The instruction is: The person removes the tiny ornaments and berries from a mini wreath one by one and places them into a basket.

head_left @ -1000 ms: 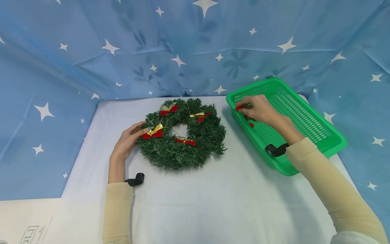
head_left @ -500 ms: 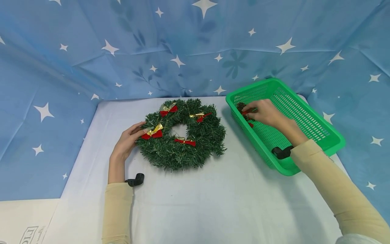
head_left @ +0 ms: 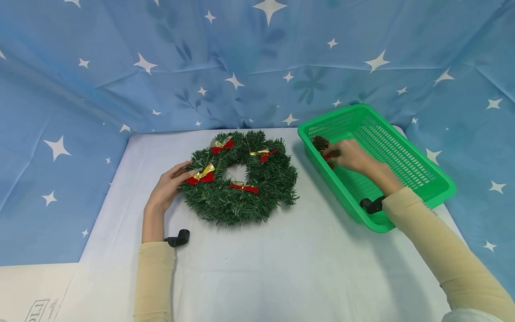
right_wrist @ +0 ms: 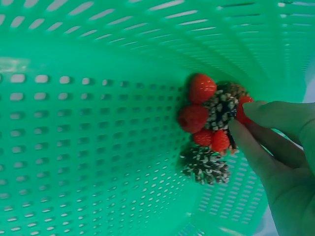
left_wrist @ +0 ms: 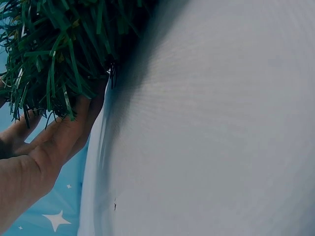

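A green artificial wreath with red bows and gold ribbon lies on the white table. My left hand holds its left edge, the thumb close to the left bow; fingers reach under the green strands in the left wrist view. Inside the green plastic basket, at its left end, my right hand pinches a red berry ornament between thumb and forefinger. Pine cones and several other red berries cluster beside the fingertips.
The basket stands at the table's right rear, its tall slotted walls around my right hand. Blue star-patterned cloth rises behind and beside the white table cover. A printed pale sheet lies at the lower left.
My right hand has moved from the basket's left rim rightward and down into it, uncovering a pine cone. The left hand and the wreath have stayed in place.
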Tool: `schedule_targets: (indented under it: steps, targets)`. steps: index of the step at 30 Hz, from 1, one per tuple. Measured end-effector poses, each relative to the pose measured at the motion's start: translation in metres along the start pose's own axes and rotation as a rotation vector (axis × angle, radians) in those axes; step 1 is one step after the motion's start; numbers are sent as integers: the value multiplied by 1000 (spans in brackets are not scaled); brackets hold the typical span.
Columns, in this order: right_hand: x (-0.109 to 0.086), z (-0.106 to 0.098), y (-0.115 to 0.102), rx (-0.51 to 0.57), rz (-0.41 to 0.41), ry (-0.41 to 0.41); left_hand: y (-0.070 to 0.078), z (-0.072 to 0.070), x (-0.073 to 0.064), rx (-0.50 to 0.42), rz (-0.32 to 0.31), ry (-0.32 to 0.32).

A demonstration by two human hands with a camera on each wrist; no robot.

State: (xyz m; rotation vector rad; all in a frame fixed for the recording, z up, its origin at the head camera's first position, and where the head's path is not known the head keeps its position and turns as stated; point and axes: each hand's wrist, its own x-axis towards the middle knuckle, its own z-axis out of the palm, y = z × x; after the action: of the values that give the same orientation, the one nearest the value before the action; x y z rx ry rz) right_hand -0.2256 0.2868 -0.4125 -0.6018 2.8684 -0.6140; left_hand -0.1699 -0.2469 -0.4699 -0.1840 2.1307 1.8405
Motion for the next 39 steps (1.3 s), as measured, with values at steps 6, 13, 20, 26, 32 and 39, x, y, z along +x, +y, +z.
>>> schedule_targets:
  steps: [6,13,20,26,32,39]
  targets:
    - [1,6,5,-6,-38,-13,0,0,0,-2,3,-1]
    - [0,12,9,-32,-54,-14,0,1,0,-4,-4,5]
    - [-1,15,10,-41,-67,3,0,1,0,2,-2,5]
    - [-2,14,10,-26,-68,9,0,1,-1,6,2,10]
    - [-3,9,5,-24,-83,50,3,3,-1,70,13,26]
    - [-8,-3,-9,14,-57,108,11,9,-1,231,52,54]
